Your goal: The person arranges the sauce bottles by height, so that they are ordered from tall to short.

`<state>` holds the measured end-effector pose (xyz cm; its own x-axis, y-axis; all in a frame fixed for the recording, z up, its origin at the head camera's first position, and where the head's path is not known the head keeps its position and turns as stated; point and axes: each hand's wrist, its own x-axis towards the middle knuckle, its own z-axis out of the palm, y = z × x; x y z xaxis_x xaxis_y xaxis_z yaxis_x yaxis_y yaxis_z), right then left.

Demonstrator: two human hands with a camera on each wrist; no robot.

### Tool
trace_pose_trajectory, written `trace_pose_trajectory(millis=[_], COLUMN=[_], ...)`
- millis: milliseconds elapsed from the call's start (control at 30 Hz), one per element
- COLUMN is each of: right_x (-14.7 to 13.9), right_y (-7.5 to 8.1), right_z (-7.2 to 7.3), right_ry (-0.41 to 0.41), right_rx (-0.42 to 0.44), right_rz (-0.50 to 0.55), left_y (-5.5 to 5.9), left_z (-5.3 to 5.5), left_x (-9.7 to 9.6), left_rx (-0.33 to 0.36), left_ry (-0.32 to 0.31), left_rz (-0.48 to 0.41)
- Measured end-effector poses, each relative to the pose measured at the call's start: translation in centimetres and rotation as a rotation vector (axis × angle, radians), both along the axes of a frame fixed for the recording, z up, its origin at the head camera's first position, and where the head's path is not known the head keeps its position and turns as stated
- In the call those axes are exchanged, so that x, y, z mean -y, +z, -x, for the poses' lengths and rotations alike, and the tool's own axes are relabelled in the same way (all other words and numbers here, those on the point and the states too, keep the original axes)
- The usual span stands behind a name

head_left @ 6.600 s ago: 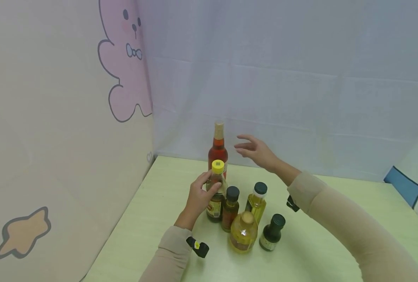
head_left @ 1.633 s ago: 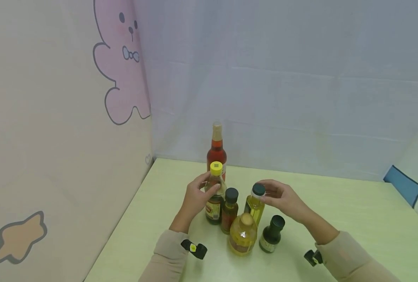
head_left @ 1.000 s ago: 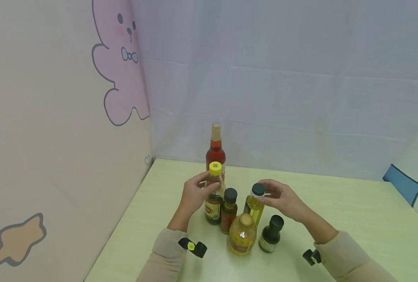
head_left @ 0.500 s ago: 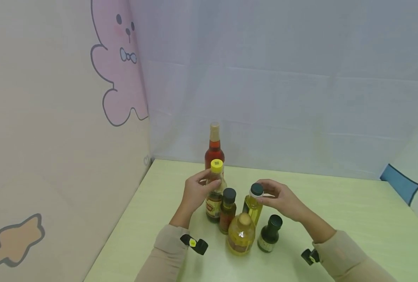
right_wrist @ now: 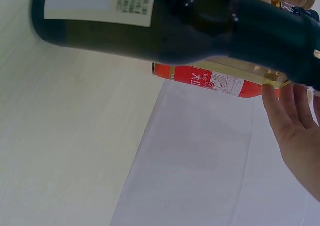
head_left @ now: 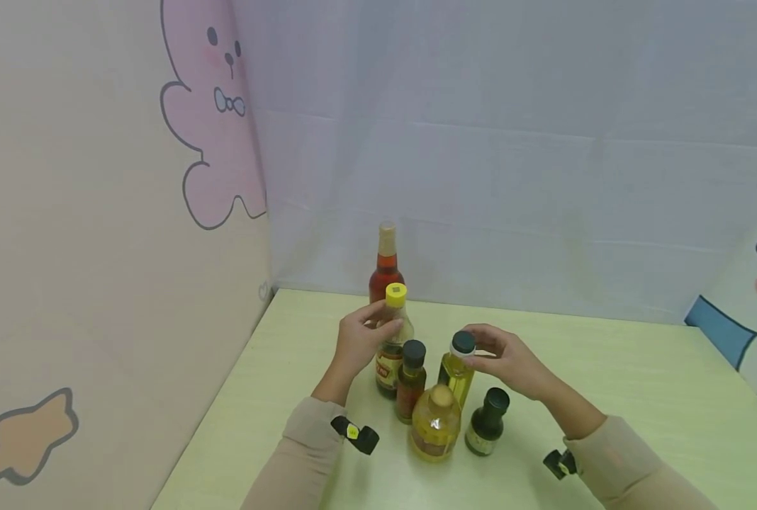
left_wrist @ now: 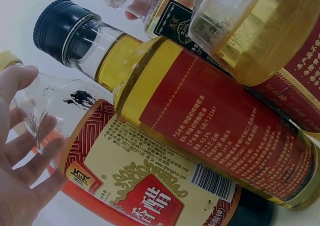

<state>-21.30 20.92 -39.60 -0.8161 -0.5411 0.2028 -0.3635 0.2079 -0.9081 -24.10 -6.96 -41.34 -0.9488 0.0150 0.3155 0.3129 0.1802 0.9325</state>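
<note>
My left hand grips the neck of a vinegar bottle with a yellow cap. In the left wrist view its thumb is in front of the clear glass and the fingers show through from behind. My right hand holds an oil bottle by the neck, just under its dark green cap. Between them stands a small black-capped olive oil bottle, its red label turned to the left wrist camera. A round yellow oil bottle stands in front. Whether the vinegar bottle touches the table cannot be told.
Behind the vinegar bottle rises a tall bottle of red liquid. A small dark green bottle stands at the cluster's right, near my right forearm. The pale table meets a wall at the left and a hanging cloth at the back.
My right hand came down from beside the tall red bottle to the oil bottle's neck. Lately my left hand has shifted the vinegar bottle slightly right and away; the right hand keeps its place.
</note>
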Motion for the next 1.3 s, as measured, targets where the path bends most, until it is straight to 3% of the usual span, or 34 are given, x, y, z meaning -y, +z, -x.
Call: trace_pose_trajectory(millis=[767,1300], right_x=[0.0,0.0], right_y=[-0.1,-0.2], right_z=[0.0,0.0], right_ry=[-0.011,-0.010], right_rx=[0.014,-0.026], right_rz=[0.005,0.013], left_y=[0.9,1.4], left_z=[2.1,3.4], left_x=[-1.4,-2.0], left_rx=[0.053,0.043], left_ry=[-0.016,-0.019], left_rz=[0.061,0.080])
